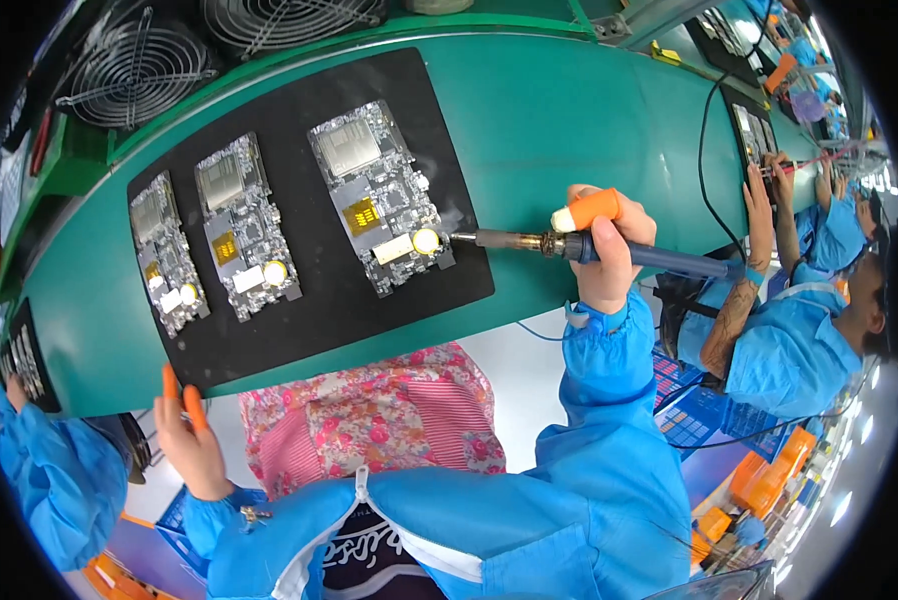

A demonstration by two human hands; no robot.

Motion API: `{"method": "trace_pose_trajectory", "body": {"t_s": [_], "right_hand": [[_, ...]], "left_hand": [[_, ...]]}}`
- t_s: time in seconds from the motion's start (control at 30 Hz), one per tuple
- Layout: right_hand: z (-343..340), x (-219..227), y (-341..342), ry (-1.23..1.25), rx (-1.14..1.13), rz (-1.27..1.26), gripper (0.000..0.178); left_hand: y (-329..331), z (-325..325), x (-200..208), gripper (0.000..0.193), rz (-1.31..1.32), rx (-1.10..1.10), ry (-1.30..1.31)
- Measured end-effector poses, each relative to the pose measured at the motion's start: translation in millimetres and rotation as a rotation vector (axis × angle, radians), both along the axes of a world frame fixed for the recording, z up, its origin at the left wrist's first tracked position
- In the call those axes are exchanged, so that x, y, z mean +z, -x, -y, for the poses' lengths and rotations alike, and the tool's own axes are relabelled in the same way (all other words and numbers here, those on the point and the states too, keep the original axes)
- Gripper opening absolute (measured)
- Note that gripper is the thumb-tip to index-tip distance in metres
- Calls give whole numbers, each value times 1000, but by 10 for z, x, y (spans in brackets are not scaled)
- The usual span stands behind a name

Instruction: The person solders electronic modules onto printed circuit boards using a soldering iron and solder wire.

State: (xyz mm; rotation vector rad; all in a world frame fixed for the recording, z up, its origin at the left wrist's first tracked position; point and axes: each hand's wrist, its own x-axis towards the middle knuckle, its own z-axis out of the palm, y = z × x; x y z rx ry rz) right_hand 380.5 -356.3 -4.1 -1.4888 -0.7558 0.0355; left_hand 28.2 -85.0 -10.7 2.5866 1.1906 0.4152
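My right hand is closed around a soldering iron, an orange finger cot on its index finger. The iron's metal tip reaches left to the lower right edge of the nearest circuit board, close to a round yellow-white part; whether it touches, I cannot tell. A wisp of smoke shows by the tip. Two similar boards, a middle one and a left one, lie on the black mat. Below the mat's lower left corner, my left hand holds nothing, its fingers apart with orange finger cots on two.
The mat lies on a green bench. Fan grilles stand along the far left edge. A black cable hangs over the bench at right. Co-workers in blue sit at right and left. A floral cloth covers my lap.
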Motion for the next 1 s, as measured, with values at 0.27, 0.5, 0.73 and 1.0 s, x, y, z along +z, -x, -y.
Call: {"method": "trace_pose_trajectory", "body": {"t_s": [0.27,0.5,0.73,1.0], "right_hand": [[-9,132,-16,-196,-145,-45,25],[304,473,-53,-326,-234,55,24],[563,594,100,-432,-369,149,23],[698,477,-3,-502,-695,192,28]], "left_hand": [[-227,267,45,56,649,136,929],[-570,256,91,56,816,7,1028],[-964,621,121,54,937,-106,1264],[-2083,1297,-253,57,668,-381,1212]]}}
